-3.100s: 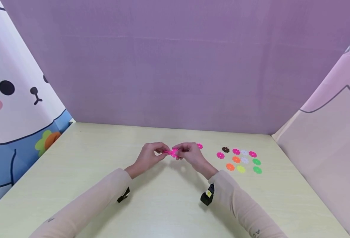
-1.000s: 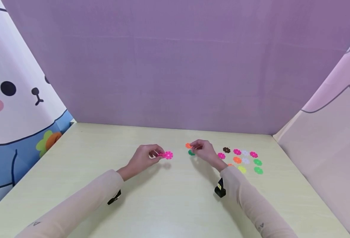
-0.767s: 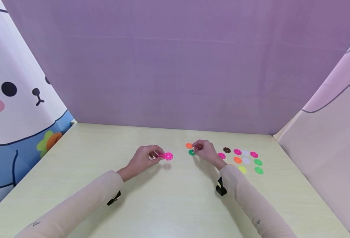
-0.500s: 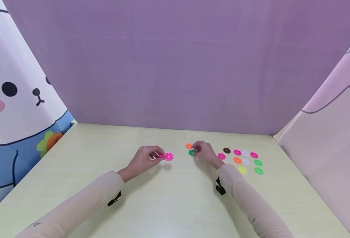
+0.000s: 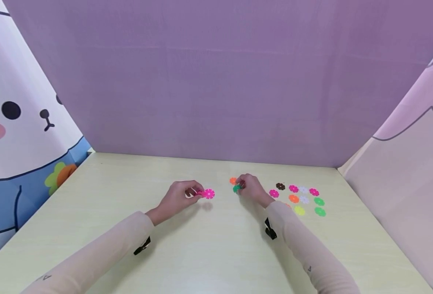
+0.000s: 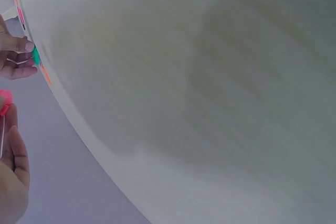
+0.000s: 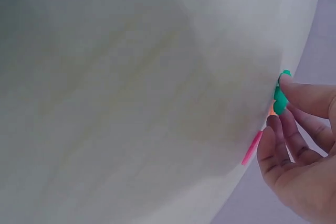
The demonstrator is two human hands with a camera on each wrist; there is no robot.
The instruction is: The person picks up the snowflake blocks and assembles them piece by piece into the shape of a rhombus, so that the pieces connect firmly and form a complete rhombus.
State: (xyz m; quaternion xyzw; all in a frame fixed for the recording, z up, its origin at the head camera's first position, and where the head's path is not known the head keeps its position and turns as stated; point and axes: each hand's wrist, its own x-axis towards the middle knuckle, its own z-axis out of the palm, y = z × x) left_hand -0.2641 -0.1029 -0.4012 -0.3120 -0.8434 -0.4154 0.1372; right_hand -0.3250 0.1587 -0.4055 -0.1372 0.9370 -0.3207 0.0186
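Between its thumb and fingertips, my left hand holds joined pink flower-shaped interlocking discs, raised a little over the table. One of them faces the head camera; the other is partly covered by the fingers. My right hand pinches a green flower disc, which looks tilted in the right wrist view, the thumb lying across the green disc. Just beyond these fingertips lies an orange disc on the table. The right wrist view also has a pink disc close to the right fingers.
Right of the right hand, several loose discs lie spread on the pale table, among them a brown disc, a yellow disc and a light green disc. A purple cloth wall closes off the back.
The hands were together at the pink discs about three seconds ago. Since then the right hand has moved right and taken hold of the green disc; the left has shifted slightly left.
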